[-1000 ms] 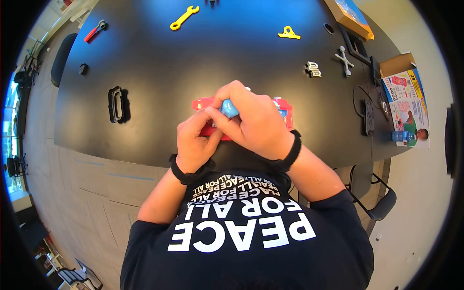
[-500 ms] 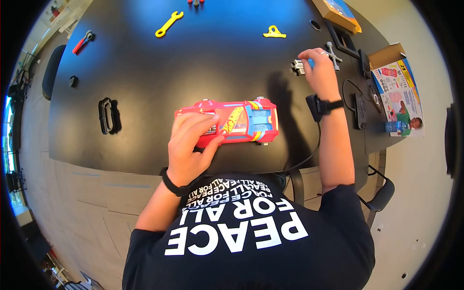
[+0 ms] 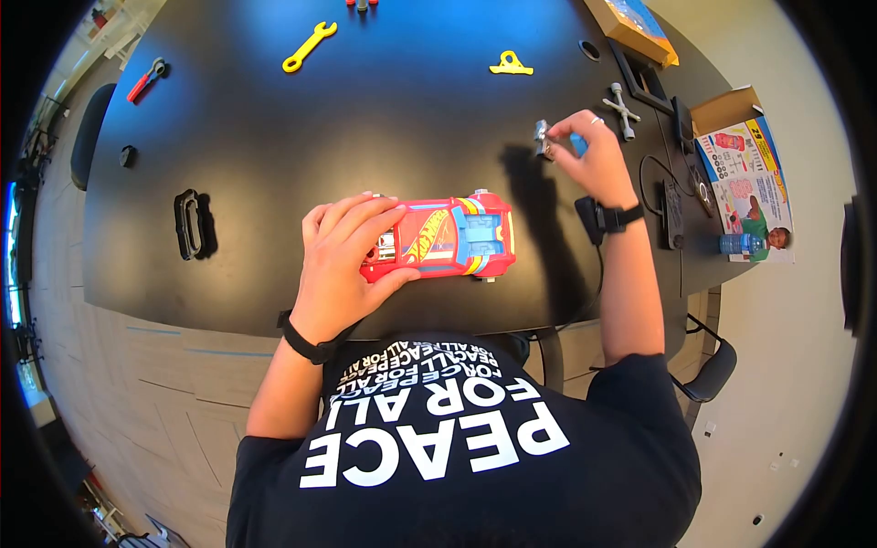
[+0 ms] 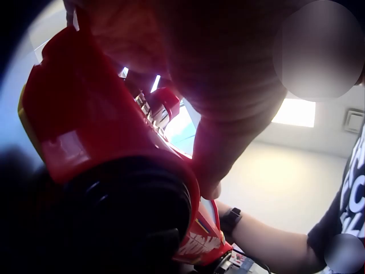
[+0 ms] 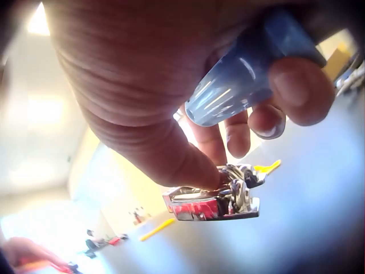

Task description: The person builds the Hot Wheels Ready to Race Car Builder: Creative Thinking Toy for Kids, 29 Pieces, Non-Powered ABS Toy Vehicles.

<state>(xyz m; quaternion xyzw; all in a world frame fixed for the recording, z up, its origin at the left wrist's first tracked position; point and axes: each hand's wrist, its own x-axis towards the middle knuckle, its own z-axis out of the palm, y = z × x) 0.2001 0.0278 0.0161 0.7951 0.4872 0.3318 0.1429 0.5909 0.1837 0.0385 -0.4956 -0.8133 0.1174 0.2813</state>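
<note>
A red toy car (image 3: 443,251) with blue and yellow trim sits on the black table before the person. The left hand (image 3: 333,251) grips its left end, thumb along the near side and fingers across the far side; chrome detail shows between them. To the right, the right hand (image 3: 598,163) pinches a chrome toy engine piece (image 5: 197,208) between thumb and fingers, raised over the table. A blue tapered handle (image 5: 234,85) is tucked in the same palm, its other end hidden. The left wrist view shows the car's red body (image 4: 85,108) and dark wheel (image 4: 137,200) up close.
Farther back lie a yellow wrench (image 3: 311,47), a yellow bracket-like piece (image 3: 511,64) and a grey cross-shaped piece (image 3: 621,111). At left are a red-handled ratchet (image 3: 146,80) and a black oblong frame (image 3: 189,225). An opened box (image 3: 744,155) and water bottle (image 3: 742,244) stand right.
The right hand left the car with the blue handle, reached right and lifted the chrome engine piece off the table. The left hand stayed at the car, shifting its fingers over the left end.
</note>
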